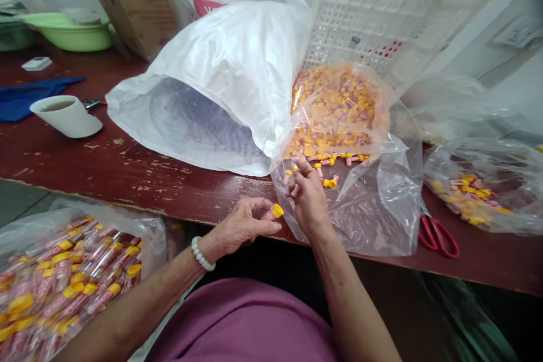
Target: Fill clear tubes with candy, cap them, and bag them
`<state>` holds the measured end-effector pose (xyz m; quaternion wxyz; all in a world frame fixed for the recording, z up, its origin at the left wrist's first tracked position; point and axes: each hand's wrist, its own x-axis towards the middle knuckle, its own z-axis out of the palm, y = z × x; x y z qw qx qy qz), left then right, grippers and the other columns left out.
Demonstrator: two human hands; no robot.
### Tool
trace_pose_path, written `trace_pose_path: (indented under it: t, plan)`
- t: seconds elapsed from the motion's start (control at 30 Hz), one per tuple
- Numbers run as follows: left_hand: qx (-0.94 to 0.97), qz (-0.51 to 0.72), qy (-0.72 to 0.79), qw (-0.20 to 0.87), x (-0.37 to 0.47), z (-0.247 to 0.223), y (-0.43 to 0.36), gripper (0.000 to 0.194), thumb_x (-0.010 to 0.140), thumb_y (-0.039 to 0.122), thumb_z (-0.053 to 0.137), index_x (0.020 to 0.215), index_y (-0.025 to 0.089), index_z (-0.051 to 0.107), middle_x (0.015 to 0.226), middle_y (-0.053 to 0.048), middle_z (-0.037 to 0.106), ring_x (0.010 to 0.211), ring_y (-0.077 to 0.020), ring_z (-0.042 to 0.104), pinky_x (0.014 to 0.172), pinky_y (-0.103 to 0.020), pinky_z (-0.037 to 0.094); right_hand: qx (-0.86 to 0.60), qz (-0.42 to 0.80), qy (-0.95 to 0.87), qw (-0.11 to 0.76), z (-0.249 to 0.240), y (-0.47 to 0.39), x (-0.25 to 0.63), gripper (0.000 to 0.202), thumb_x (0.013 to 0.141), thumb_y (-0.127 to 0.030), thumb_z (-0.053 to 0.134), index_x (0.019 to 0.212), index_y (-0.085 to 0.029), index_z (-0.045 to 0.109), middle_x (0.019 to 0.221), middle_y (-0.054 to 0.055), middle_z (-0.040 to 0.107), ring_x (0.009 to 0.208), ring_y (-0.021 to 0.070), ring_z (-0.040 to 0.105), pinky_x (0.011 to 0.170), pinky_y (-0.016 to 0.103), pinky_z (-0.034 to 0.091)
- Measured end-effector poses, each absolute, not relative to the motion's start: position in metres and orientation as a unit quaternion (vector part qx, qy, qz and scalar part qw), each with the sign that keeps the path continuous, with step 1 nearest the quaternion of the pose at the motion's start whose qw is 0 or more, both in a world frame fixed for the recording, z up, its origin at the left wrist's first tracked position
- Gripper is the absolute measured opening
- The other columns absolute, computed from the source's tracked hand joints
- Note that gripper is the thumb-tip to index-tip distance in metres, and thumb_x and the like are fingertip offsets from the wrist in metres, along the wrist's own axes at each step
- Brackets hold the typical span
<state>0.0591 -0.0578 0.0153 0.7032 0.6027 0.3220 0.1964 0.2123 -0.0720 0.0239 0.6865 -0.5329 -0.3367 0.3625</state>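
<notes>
My left hand [244,225], with a white bead bracelet at the wrist, is closed around a small tube [275,212] with a yellow cap and pink-patterned body. Just to its right, my right hand [307,198] is curled shut at the mouth of a clear plastic bag [365,203]. A small pink-patterned piece [294,190], seemingly another tube, shows between its fingers; the fingertips partly hide it. Several loose yellow-capped tubes [328,182] lie beside that hand, in front of a big heap of small capped tubes [335,104] inside the bag.
A large white sack [237,39] lies open-mouthed on the worn red table [139,172], with clear round-rimmed shapes inside. Lower left, a bag holds larger yellow-capped tubes [63,271]. Red-handled scissors [439,233], a white cup [65,116], a green basin [72,31] and a white crate [360,22] surround.
</notes>
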Motion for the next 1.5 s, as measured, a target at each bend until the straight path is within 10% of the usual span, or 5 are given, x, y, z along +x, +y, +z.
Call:
trace_pose_path:
  t: [0.6,0.87,1.03,1.5]
  plan:
    - [0.526,0.118,0.279,0.795,0.068,0.019,-0.064,0.016,0.070,0.025,0.065,0.071,0.013,0.055,0.045,0.002,0.054,0.036,-0.0113,0.052,0.036,-0.019,0.042,-0.519,0.369,-0.588,0.499,0.033,-0.103,0.203,0.030,0.091,-0.032,0.045,0.116,-0.023,0.059,0.104,0.003,0.068,0.095,0.0140,0.064,0.085,0.030,0.050]
    - [0.515,0.140,0.277,0.799,0.062,0.020,-0.059,0.019,0.070,0.029,0.066,0.071,0.013,0.055,0.050,0.002,0.055,0.042,-0.0105,0.051,0.041,-0.020,0.039,-0.535,0.263,-0.680,0.426,0.041,-0.113,0.217,0.064,0.084,-0.045,0.056,0.140,-0.024,0.034,0.143,0.009,0.041,0.131,0.0240,0.039,0.107,0.045,0.033]
    - [0.447,0.204,0.303,0.817,0.067,0.020,-0.069,0.015,0.061,0.009,0.060,0.075,0.013,0.056,0.065,0.003,0.055,0.059,-0.0090,0.051,0.058,-0.021,0.042,-0.534,0.126,-0.757,0.355,0.016,-0.118,0.198,0.090,0.054,-0.044,0.081,0.130,-0.016,0.043,0.125,0.016,0.056,0.118,0.0304,0.050,0.103,0.049,0.035]
    - [0.408,0.248,0.349,0.807,0.067,0.015,-0.074,0.012,0.047,0.007,0.053,0.057,0.014,0.053,0.057,0.003,0.050,0.056,-0.0090,0.044,0.053,-0.022,0.034,-0.482,-0.059,-0.811,0.326,0.011,-0.113,0.191,0.062,0.065,-0.037,0.066,0.120,-0.015,0.048,0.106,0.014,0.065,0.094,0.0295,0.061,0.082,0.045,0.046]
